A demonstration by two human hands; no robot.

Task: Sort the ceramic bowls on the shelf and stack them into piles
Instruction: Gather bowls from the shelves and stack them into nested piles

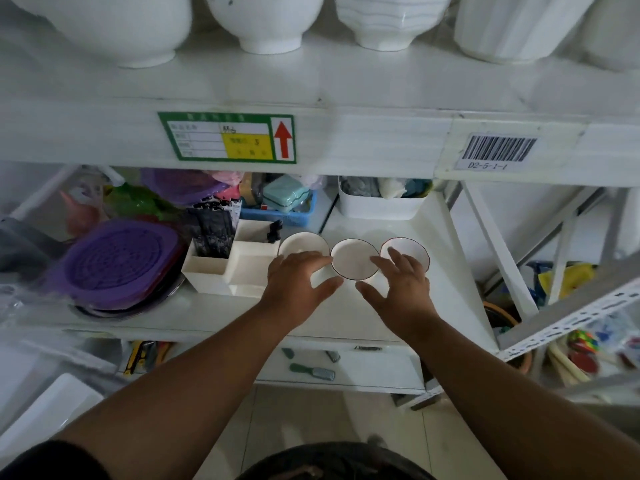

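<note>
Three small white ceramic bowls with dark rims stand in a row on the white shelf (346, 317): a left bowl (302, 243), a middle bowl (354, 259) and a right bowl (408, 250). My left hand (298, 282) is spread over the near part of the left bowl, its fingertips at the middle bowl's left rim. My right hand (401, 282) is spread over the near part of the right bowl, its fingers at the middle bowl's right rim. Neither hand visibly grips a bowl.
A cream compartment organiser (228, 268) stands just left of the bowls, with purple lids (117, 261) beyond it. A blue basket (277, 211) and a white bin (381, 206) sit behind. Large white bowls (266, 19) stand on the shelf above, over a label (227, 137).
</note>
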